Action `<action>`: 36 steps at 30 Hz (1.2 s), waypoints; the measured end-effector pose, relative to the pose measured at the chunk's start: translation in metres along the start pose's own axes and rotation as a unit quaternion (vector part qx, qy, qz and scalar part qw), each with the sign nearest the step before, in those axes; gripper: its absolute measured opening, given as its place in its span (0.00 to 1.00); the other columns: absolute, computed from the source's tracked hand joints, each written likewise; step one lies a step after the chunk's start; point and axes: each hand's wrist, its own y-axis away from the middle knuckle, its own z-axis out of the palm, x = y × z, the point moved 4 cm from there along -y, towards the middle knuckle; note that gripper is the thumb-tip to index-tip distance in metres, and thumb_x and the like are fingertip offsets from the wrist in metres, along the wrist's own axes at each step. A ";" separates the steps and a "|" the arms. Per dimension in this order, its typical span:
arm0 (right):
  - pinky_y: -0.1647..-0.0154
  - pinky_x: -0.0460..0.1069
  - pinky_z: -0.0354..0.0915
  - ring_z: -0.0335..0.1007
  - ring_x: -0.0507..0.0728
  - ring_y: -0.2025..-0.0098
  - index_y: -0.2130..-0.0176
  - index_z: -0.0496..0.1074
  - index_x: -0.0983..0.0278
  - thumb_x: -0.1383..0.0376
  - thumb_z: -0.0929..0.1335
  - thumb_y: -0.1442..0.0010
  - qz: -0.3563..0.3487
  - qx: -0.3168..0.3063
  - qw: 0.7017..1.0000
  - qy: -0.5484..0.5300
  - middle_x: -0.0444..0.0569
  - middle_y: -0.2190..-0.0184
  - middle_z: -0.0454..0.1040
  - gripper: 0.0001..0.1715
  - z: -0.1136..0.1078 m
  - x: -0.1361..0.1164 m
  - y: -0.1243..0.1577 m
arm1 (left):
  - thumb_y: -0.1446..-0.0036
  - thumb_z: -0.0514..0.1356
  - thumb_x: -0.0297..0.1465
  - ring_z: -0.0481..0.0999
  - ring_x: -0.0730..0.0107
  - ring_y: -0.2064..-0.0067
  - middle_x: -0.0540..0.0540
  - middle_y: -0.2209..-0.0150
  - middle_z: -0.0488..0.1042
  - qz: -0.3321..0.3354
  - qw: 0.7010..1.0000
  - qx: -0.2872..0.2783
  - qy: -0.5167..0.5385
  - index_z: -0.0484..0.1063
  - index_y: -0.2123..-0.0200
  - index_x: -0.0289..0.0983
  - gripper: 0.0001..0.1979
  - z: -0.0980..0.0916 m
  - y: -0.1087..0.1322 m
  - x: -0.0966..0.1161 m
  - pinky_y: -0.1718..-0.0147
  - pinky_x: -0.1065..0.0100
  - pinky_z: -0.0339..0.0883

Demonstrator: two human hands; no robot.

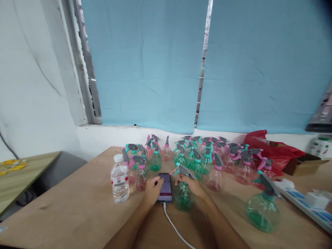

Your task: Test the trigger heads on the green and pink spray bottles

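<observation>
My left hand (153, 188) is curled at the left edge of a phone (165, 190), its thumb reaching over the screen. The phone's screen is lit and a white charging cable (171, 223) runs from its lower end. Just right of the phone, my right hand (188, 183) is closed around the neck of a green spray bottle (184, 200) with a grey and teal trigger head. That bottle stands upright with its base at the table; some of my right fingers are hidden behind it.
Several pink and green spray bottles (215, 178) crowd the back of the wooden table (77, 200). A clear water bottle (120, 181) stands at left, another green spray bottle (263, 211) at right. Beyond are a power strip (298, 200), a red bag (275, 152) and a cardboard box (302, 164).
</observation>
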 end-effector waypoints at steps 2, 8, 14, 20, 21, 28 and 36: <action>0.62 0.53 0.69 0.73 0.55 0.73 0.62 0.79 0.58 0.64 0.68 0.51 -0.003 -0.007 1.000 -0.010 0.45 0.67 0.80 0.15 0.000 0.001 0.000 | 0.44 0.54 0.45 0.56 0.73 0.74 0.55 0.79 0.50 -0.001 1.000 0.000 0.000 0.53 0.81 0.40 0.21 0.001 0.000 -0.002 0.74 0.70 0.49; 0.68 0.51 0.69 0.72 0.55 0.77 0.70 0.77 0.61 0.65 0.68 0.55 0.032 -0.015 0.999 -0.034 0.44 0.76 0.76 0.09 0.001 0.002 0.000 | 0.43 0.55 0.46 0.56 0.73 0.75 0.55 0.80 0.51 0.000 1.000 -0.010 0.009 0.52 0.81 0.40 0.22 0.003 0.002 -0.001 0.74 0.70 0.50; 0.65 0.52 0.70 0.73 0.55 0.75 0.66 0.78 0.59 0.65 0.67 0.53 -0.001 -0.015 1.000 -0.019 0.44 0.70 0.79 0.13 0.004 -0.005 0.000 | 0.41 0.57 0.48 0.57 0.72 0.74 0.56 0.79 0.53 0.008 0.999 -0.008 0.041 0.55 0.80 0.40 0.24 0.003 0.003 0.008 0.73 0.71 0.52; 0.63 0.52 0.70 0.73 0.54 0.74 0.60 0.78 0.58 0.63 0.68 0.51 0.003 0.002 1.000 -0.015 0.45 0.66 0.81 0.17 0.005 -0.006 0.001 | 0.38 0.60 0.43 0.65 0.69 0.69 0.55 0.73 0.64 0.044 0.994 0.003 0.098 0.68 0.62 0.40 0.12 0.004 0.005 0.015 0.67 0.71 0.59; 0.63 0.52 0.70 0.74 0.54 0.74 0.59 0.78 0.58 0.63 0.68 0.51 0.002 0.003 1.000 -0.016 0.45 0.65 0.81 0.17 0.005 -0.006 0.001 | 0.38 0.60 0.42 0.65 0.69 0.69 0.54 0.72 0.65 0.045 0.994 -0.001 0.098 0.69 0.63 0.40 0.12 0.004 0.005 0.016 0.67 0.70 0.59; 0.67 0.51 0.70 0.74 0.56 0.76 0.70 0.76 0.61 0.64 0.68 0.53 0.025 0.006 0.999 -0.024 0.44 0.75 0.78 0.08 0.003 0.000 0.001 | 0.38 0.59 0.40 0.65 0.70 0.71 0.54 0.73 0.64 0.043 0.994 -0.023 0.094 0.70 0.65 0.39 0.10 0.004 0.007 0.015 0.69 0.70 0.58; 0.60 0.53 0.71 0.74 0.55 0.71 0.56 0.79 0.58 0.59 0.69 0.42 -0.054 0.081 0.994 0.052 0.46 0.63 0.81 0.14 -0.001 0.008 0.001 | 0.36 0.59 0.37 0.64 0.72 0.72 0.55 0.74 0.63 0.074 0.995 -0.045 0.054 0.71 0.64 0.39 0.08 0.009 0.009 0.011 0.71 0.70 0.57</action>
